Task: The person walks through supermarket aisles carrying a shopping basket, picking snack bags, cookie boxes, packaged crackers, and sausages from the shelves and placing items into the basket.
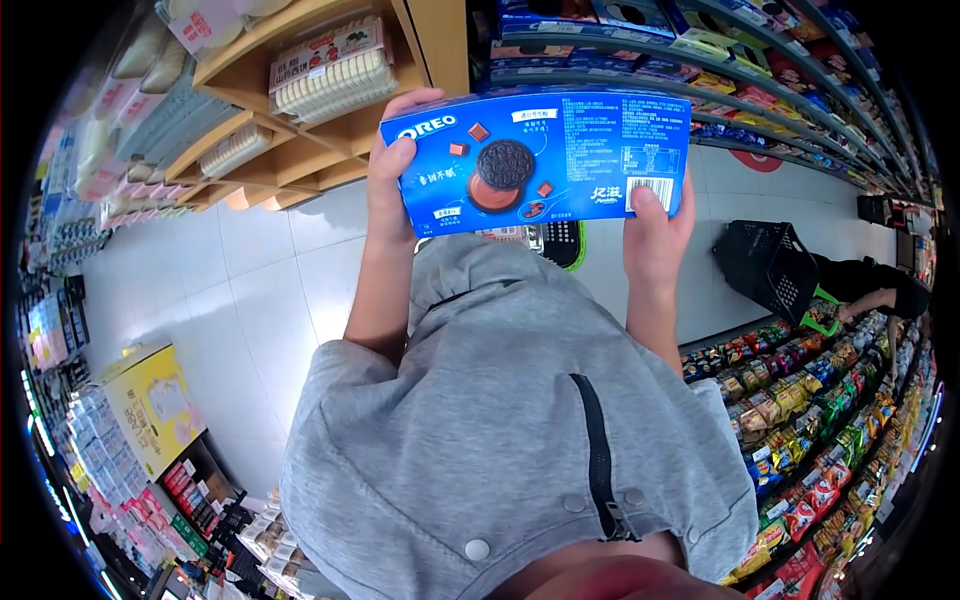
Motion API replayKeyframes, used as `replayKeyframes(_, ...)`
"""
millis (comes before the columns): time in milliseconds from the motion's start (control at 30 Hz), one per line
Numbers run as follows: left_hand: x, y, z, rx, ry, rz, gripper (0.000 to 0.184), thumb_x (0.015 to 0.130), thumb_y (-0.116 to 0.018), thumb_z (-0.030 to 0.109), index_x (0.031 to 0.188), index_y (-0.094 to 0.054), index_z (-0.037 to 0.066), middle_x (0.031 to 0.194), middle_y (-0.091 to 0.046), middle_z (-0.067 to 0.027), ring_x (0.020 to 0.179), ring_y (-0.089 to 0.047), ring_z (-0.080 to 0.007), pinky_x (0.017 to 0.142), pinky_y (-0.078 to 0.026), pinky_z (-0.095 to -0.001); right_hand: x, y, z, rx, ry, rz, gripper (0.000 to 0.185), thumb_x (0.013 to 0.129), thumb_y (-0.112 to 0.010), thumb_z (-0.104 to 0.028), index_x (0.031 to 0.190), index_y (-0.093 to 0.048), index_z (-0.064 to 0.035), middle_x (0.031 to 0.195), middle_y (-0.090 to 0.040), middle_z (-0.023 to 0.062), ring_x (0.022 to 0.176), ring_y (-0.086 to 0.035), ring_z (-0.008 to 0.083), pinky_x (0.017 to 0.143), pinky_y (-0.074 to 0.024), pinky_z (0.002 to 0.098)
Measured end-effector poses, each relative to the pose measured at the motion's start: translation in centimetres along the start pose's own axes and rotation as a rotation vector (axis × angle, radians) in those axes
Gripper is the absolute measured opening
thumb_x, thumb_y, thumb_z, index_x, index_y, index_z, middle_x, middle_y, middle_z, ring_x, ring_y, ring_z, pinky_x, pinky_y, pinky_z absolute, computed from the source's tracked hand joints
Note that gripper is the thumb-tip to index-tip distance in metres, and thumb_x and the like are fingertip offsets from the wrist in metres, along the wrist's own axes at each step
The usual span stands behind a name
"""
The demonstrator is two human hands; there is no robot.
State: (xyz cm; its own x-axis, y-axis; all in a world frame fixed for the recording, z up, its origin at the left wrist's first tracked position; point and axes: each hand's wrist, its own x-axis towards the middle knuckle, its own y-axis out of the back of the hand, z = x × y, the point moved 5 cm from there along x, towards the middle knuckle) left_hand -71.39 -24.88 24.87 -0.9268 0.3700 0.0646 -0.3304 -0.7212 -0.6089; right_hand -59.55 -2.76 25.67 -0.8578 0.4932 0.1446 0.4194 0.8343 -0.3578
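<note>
The left hand (388, 190) and right hand (660, 235) are clamped on opposite ends of the box (540, 165) between them, thumbs (402, 152) on its near face, presumably to hold the print level and readable.

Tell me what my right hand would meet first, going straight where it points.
First, the blue Oreo box your right hand holds; beyond it, probably the shelves ahead, though depth is unclear.

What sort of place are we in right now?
Most likely a supermarket or snack shop: rows of bagged snacks at the lower right, long shelves of packaged goods at the top, and a black shopping basket at the right.
</note>
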Motion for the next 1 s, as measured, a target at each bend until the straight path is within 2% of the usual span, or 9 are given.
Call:
replayKeyframes(300, 1.1, -1.2, 0.7, 0.014, 0.022, -0.104, 0.069, 0.073, -0.065, 0.036, 0.128, -0.041, 0.002, 0.114, -0.053, -0.0146, 0.103, -0.057, -0.0223, 0.087, -0.050, -0.0320, -0.1, 0.3, -0.8, 0.033, 0.056, 0.065, 0.052, 0.079, -0.066, -0.013, 0.123, -0.043, 0.0020, 0.106, -0.058, 0.0068, 0.092, -0.057, 0.0112, 0.081, -0.0464, 0.0250)
replayKeyframes(400, 1.1, -1.6, 1.4, 0.143, 0.001, -0.152, 0.073, 0.071, -0.070, 0.029, 0.132, -0.037, 0.004, 0.115, -0.052, -0.0134, 0.104, -0.056, -0.0214, 0.088, -0.049, -0.0316, 0.0, 0.2, -1.1, 0.022, 0.078, 0.091, 0.052, 0.078, -0.066, -0.013, 0.123, -0.044, 0.0020, 0.105, -0.058, 0.0062, 0.091, -0.057, 0.0105, 0.080, -0.0463, 0.0238)
replayKeyframes(433, 1.1, -1.6, 1.5, 0.138, 0.002, -0.153, 0.078, 0.069, -0.074, 0.020, 0.134, -0.034, 0.005, 0.116, -0.050, -0.0124, 0.105, -0.056, -0.0209, 0.088, -0.048, -0.0311, 0.1, 0.1, -1.1, 0.020, 0.083, 0.093, 0.052, 0.078, -0.066, -0.013, 0.123, -0.044, 0.0020, 0.105, -0.058, 0.0060, 0.091, -0.057, 0.0103, 0.080, -0.0462, 0.0236)
replayKeyframes(567, 1.2, -2.1, 1.7, 0.194, -0.017, -0.168, 0.079, 0.067, -0.075, 0.014, 0.135, -0.034, 0.006, 0.116, -0.050, -0.0118, 0.106, -0.055, -0.0206, 0.090, -0.047, -0.0310, 0.3, 0.4, -0.8, 0.002, 0.073, 0.095, 0.054, 0.078, -0.067, -0.014, 0.124, -0.043, 0.0021, 0.104, -0.058, 0.0056, 0.090, -0.056, 0.0097, 0.079, -0.0460, 0.0230)
replayKeyframes(767, 1.6, -1.6, 1.2, 0.284, 0.016, -0.163, 0.081, 0.069, -0.075, 0.020, 0.136, -0.032, 0.006, 0.120, -0.049, -0.0140, 0.109, -0.052, -0.0212, 0.092, -0.046, -0.0330, 0.3, 0.8, -0.1, -0.028, 0.020, 0.144, 0.053, 0.080, -0.065, -0.019, 0.124, -0.043, 0.0015, 0.107, -0.058, 0.0081, 0.094, -0.057, 0.0130, 0.083, -0.0463, 0.0272)
replayKeyframes(867, 1.4, -2.6, 1.4, 0.022, -0.039, -0.388, 0.114, 0.063, -0.080, 0.045, 0.144, -0.008, 0.010, 0.132, -0.040, -0.0190, 0.122, -0.045, -0.0308, 0.098, -0.040, -0.0406, 1.2, 1.5, 2.8, 0.316, -0.205, 0.240, 0.052, 0.084, -0.058, -0.028, 0.126, -0.044, 0.0003, 0.112, -0.058, 0.0093, 0.098, -0.059, 0.0174, 0.087, -0.0469, 0.0326)
replayKeyframes(900, 1.6, -2.6, 0.9, -0.082, 0.034, -0.462, 0.129, 0.057, -0.081, 0.055, 0.145, 0.002, 0.010, 0.138, -0.032, -0.0206, 0.127, -0.039, -0.0331, 0.099, -0.038, -0.0444, 1.4, 0.9, 3.7, 0.454, -0.336, 0.214, 0.051, 0.086, -0.054, -0.030, 0.126, -0.045, -0.0010, 0.113, -0.058, 0.0097, 0.100, -0.059, 0.0196, 0.088, -0.0471, 0.0344)
replayKeyframes(967, 2.9, -3.6, 0.2, 0.158, -0.064, -0.590, 0.114, 0.062, -0.080, 0.047, 0.144, -0.011, 0.008, 0.140, -0.033, -0.0170, 0.130, -0.036, -0.0312, 0.104, -0.032, -0.0461, 1.0, -0.5, 4.8, 0.674, -0.597, 0.089, 0.051, 0.087, -0.049, -0.035, 0.126, -0.046, -0.0030, 0.112, -0.060, 0.0104, 0.098, -0.060, 0.0227, 0.087, -0.0480, 0.0353)
replayKeyframes(1000, 3.4, -5.2, 0.5, 0.398, -0.202, -0.615, 0.100, 0.069, -0.076, 0.043, 0.143, -0.020, 0.007, 0.140, -0.036, -0.0138, 0.131, -0.036, -0.0293, 0.106, -0.031, -0.0439, 0.0, -0.9, 5.4, 0.546, -0.643, 0.069, 0.052, 0.087, -0.049, -0.039, 0.125, -0.047, -0.0035, 0.110, -0.061, 0.0109, 0.096, -0.061, 0.0238, 0.084, -0.0487, 0.0346)
